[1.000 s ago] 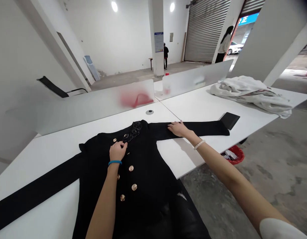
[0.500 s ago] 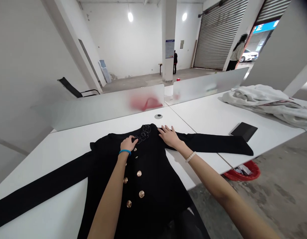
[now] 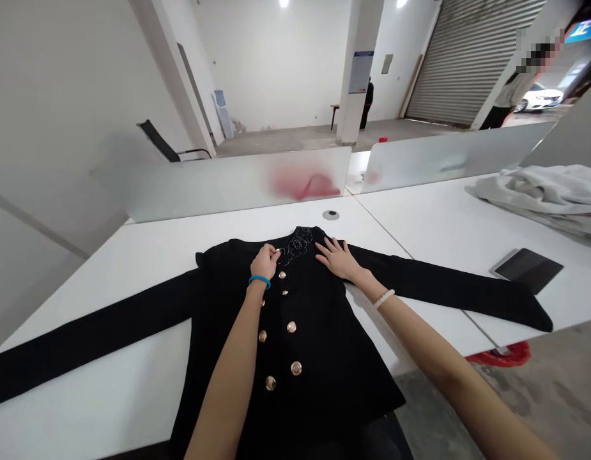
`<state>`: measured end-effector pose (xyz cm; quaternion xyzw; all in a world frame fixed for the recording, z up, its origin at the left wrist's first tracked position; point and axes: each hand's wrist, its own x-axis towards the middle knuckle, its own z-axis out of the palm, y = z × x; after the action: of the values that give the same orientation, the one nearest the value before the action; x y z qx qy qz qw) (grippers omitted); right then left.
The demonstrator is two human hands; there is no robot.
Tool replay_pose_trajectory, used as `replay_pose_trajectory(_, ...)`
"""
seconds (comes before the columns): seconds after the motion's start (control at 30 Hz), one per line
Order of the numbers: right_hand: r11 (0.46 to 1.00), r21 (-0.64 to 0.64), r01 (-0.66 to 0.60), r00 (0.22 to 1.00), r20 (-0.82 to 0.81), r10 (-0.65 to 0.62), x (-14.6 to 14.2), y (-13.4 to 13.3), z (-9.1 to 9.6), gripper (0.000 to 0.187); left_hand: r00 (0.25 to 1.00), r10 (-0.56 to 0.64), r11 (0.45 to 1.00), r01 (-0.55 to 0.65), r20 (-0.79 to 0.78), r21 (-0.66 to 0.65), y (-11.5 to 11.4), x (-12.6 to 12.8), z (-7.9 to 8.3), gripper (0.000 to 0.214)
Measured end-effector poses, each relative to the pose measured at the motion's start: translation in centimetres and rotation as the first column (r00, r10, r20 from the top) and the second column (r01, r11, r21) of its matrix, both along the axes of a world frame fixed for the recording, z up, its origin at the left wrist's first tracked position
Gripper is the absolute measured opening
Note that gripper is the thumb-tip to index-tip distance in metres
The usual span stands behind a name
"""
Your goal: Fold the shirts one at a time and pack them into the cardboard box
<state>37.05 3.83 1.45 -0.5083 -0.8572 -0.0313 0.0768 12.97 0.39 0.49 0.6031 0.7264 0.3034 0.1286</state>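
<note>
A black jacket (image 3: 324, 338) lies front up on the white table, its sleeves spread to both sides. Two rows of gold buttons (image 3: 291, 327) run down its front, and dark beaded flower trim (image 3: 299, 244) decorates the neckline. With thumb and fingers pinched together, my left hand (image 3: 264, 262) holds the jacket's front edge beside the trim; a small shiny spot shows at the fingertips. My right hand (image 3: 340, 260) rests flat on the jacket near the shoulder on the right, fingers spread. Cloth under both palms is hidden.
A dark tablet-like device (image 3: 529, 268) lies by the right cuff. Pale cloth (image 3: 549, 195) is heaped at the far right. Frosted dividers (image 3: 218, 188) line the table's back edge. Below the table's right side is a red-lined bin (image 3: 510, 355). Two people stand farther back.
The camera view has turned left and slightly down, so the scene sits farther right. My left fingers look more tightly pinched at the neckline. The right hand stays flat on the shoulder.
</note>
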Motion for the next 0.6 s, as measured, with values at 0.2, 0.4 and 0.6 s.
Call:
replay_pose_trajectory(0.2,0.995,0.071,-0.066,0.987,-0.142,0.076,0.5,-8.3,3.3,0.042,0.999,0.031,0.998,-0.033,0.032,0.061,-0.7,-1.1,1.7,0.013)
replay_pose_trajectory(0.4,0.819,0.036,-0.573,0.772,-0.312,0.554,-1.5,-24.3,1.8,0.039,0.956,0.048,0.999,-0.041,-0.291,0.031,-1.2,-3.5,1.9,0.029)
replay_pose_trajectory(0.6,0.958,0.001,-0.286,0.844,-0.473,0.253,-3.5,-28.7,-2.1,0.027,0.925,-0.088,0.994,0.059,-0.370,-0.089,-1.6,-5.0,0.5,0.035)
